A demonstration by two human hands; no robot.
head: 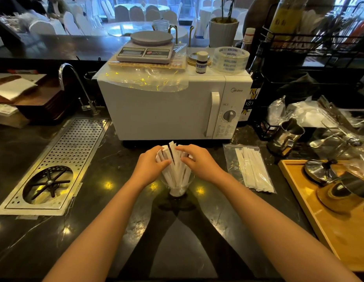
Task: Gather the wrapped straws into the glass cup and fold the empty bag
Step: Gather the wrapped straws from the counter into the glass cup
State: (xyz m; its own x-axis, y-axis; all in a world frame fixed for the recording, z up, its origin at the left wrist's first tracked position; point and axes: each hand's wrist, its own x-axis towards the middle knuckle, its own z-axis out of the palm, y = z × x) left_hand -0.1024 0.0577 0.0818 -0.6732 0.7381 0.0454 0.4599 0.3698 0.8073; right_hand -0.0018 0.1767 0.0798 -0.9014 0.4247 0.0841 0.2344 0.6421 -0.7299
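White-wrapped straws (176,167) stand in the glass cup (178,185) at mid-bench, both hands' fingers (166,162) clasping the bundle; more straws remain in the bag (250,169) alongside, unfolded.

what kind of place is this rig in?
Likely a cafe or bar counter in a banquet venue: a built-in glass rinser tray, a steel milk pitcher, and covered chairs at a round dining table beyond the counter.
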